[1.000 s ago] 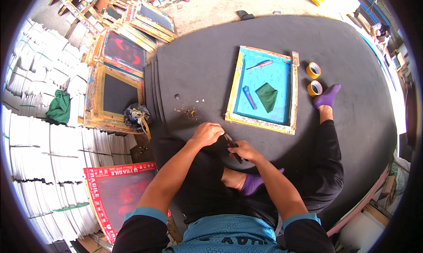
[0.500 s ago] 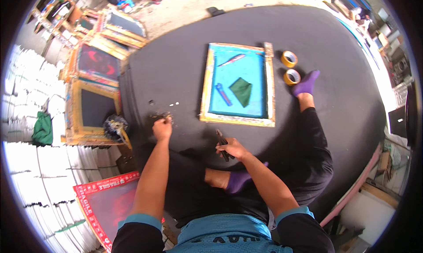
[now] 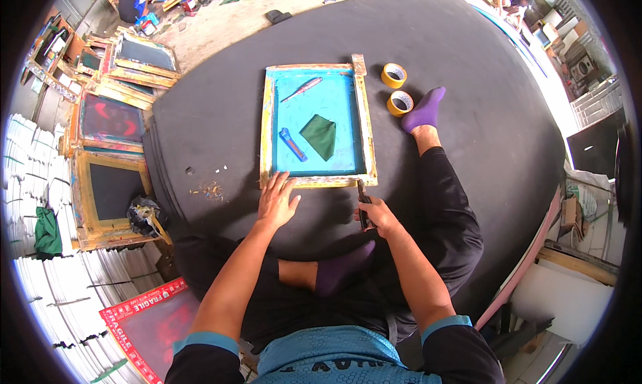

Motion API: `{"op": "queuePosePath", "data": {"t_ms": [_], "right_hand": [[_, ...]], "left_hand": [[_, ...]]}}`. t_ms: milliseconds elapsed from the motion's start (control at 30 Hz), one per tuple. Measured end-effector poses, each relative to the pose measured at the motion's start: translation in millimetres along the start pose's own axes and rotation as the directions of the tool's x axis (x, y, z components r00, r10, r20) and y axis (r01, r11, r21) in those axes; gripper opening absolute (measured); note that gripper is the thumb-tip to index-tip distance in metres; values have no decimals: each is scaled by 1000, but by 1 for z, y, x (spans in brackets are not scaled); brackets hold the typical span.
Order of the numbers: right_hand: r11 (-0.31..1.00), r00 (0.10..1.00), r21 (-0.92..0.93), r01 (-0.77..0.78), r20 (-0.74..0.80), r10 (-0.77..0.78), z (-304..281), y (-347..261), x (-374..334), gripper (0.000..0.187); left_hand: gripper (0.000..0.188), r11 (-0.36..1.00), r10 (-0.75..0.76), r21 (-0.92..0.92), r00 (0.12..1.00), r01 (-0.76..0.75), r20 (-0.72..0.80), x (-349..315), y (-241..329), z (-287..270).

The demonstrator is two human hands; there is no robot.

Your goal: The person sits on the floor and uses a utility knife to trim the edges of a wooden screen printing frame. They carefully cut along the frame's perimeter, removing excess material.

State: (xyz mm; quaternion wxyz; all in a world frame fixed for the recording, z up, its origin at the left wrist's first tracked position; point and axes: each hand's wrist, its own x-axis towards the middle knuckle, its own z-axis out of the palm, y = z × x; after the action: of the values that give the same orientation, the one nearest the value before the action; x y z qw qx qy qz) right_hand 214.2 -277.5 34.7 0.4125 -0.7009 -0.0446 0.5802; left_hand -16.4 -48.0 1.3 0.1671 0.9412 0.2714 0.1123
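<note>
A wooden screen-printing frame with blue mesh lies flat before me. My left hand rests with spread fingers on its near rail, close to the left corner, holding nothing. Dark-handled pliers are gripped in my right hand, their jaws at the same rail towards the right corner. Whether the jaws pinch anything is too small to tell. On the mesh lie a screwdriver, a blue utility knife and a folded green cloth.
Two yellow tape rolls sit right of the frame, beside my purple-socked foot. Small debris is scattered on the black surface to the left. More frames and white stacks stand beyond the left edge.
My left hand has left the debris and moved right onto the near rail, its fingers now spread. My right hand has brought the pliers up to that rail. The view has shifted.
</note>
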Motion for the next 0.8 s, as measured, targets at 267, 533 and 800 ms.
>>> {"op": "queuePosePath", "data": {"t_ms": [267, 533, 800], "right_hand": [[989, 993, -95, -117, -44, 113, -14, -21, 8, 36], [935, 963, -234, -266, -24, 268, -30, -50, 22, 39], [806, 993, -585, -88, -112, 28, -22, -46, 14, 42]], "left_hand": [[65, 1000, -20, 2, 998, 19, 53, -2, 0, 18], [63, 999, -40, -8, 998, 41, 42, -3, 3, 18], [62, 999, -24, -30, 1000, 24, 9, -3, 3, 18]]}}
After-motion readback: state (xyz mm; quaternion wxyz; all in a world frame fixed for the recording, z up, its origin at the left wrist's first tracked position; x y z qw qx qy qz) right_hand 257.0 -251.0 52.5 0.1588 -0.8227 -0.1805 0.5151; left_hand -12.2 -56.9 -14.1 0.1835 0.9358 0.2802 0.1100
